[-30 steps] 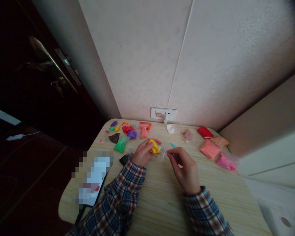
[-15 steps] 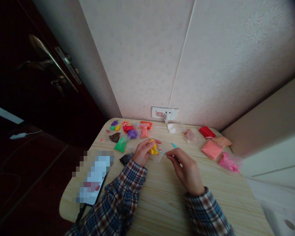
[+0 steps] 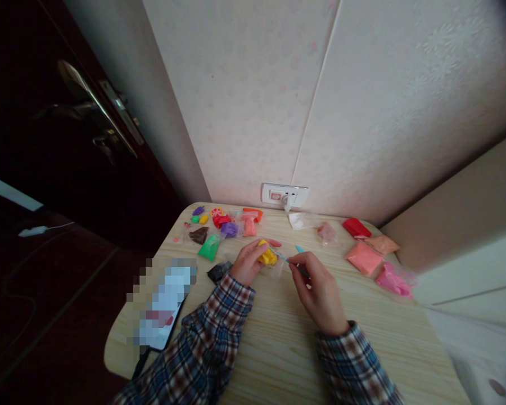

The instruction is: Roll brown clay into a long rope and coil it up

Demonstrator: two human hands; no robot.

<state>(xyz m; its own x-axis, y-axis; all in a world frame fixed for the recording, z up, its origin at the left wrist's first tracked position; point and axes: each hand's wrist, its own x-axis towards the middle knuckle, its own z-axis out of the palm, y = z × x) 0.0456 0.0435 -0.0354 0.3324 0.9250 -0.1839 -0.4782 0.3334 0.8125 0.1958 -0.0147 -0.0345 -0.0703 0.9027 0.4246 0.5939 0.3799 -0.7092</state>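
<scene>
"If we set the clock's centre on the yellow lump (image 3: 268, 256), with twelve toward the wall (image 3: 253, 112), what's the first worry on the left?"

"The phone (image 3: 167, 308) at eight. The left sleeve (image 3: 221, 326) runs just beside it, so a careless shift of the forearm could push it toward the edge of the table (image 3: 274, 343)."

"And next?"

"Small figures (image 3: 203, 219) at ten, well apart from the hands, so little risk. The green bag (image 3: 209, 248) at nine and the black bag (image 3: 217, 273) between eight and nine lie nearer; the black one, close to the left wrist, could be dragged if the forearm slides."

"How is the left hand (image 3: 248, 264)?"

"Its fingers are wrapped on the lump. Too hard a squeeze could flatten it, if it's as soft as it looks."

"The clear film (image 3: 275, 271) at five?"

"Just beside the lump; I can't tell whether it's attached. It could snag the thin blue tool (image 3: 282, 257)."

"Which the right hand (image 3: 321, 289) holds, at four?"

"Yes, thumb and fingers pinched together on it. The tip reaches the lump, in or merely against it I can't say. Were it to slip, it would likely jab the left fingers curled there."

"Farther right?"

"The coral packet (image 3: 365, 259) at three, well apart from the hand; only a wide sweep could disturb it."
</scene>
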